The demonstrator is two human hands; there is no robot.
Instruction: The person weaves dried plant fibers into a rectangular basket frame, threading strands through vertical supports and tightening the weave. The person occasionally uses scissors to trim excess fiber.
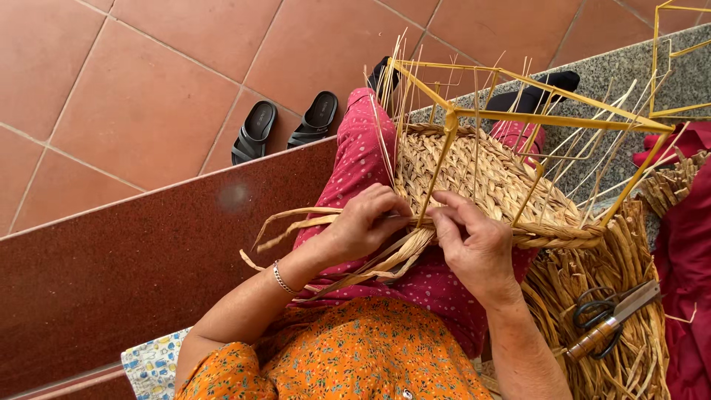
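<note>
Weaving is maybe halfway: the round tan straw basket [474,174] is lying on the lap, its yellow frame [518,118] mostly bare. Both hands, left [363,222] and right [474,241], are pinching loose straw strands [296,222] at its rim.

- The fingertips of the left hand [363,222] are tucked behind the loose tan straw strands [348,259], so the grip cannot be made out.
- The round woven straw mat [474,174] is partly covered by both hands and crossed by the yellow wire frame [548,118]; its far edge is hidden.
- A second yellow wire frame [678,59] is cut off by the top right edge.
- The dark-handled scissors [611,315] lie half sunk in the bundle of dried straw [629,274].
- The patterned blue-and-white cloth [152,363] runs off the bottom edge.
- The dark red fabric [685,252] is cut by the right edge.
</note>
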